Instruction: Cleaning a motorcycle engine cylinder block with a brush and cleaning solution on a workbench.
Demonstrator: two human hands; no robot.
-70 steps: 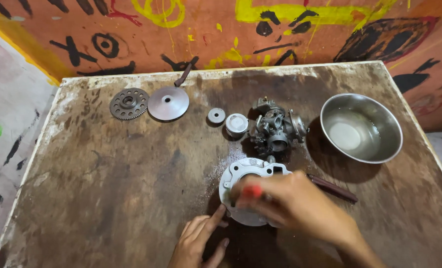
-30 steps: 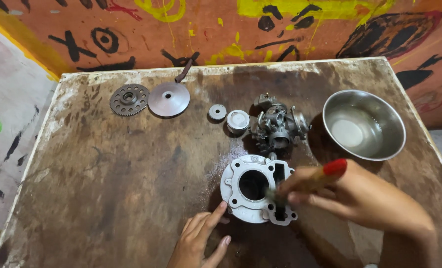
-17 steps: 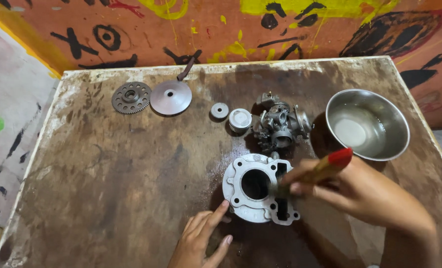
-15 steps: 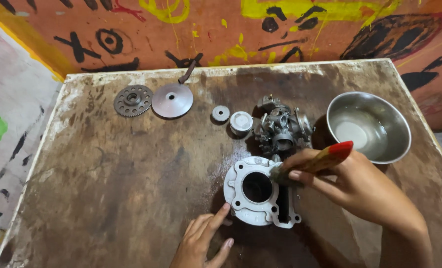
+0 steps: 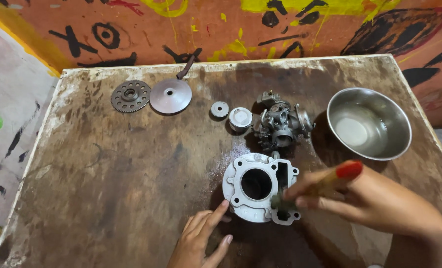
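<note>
A grey metal engine cylinder block (image 5: 245, 171) with a round bore lies flat on the brown wooden table (image 5: 106, 183). My right hand (image 5: 374, 203) grips a wooden brush with a red handle end (image 5: 349, 169); its bristle tip touches the block's right side. My left hand (image 5: 198, 243) rests flat on the table, with a fingertip against the block's lower left edge.
Behind the block sit a carburettor (image 5: 280, 121), a small piston (image 5: 240, 118) and a small round washer (image 5: 220, 109). A toothed gear disc (image 5: 130, 96) and a smooth pulley disc (image 5: 170, 96) lie at the back left. A steel bowl (image 5: 369, 124) with liquid stands at the right.
My right hand lifted off the block with the brush, then brought the bristles back down onto the block's right side. My left hand stayed beside the block.
</note>
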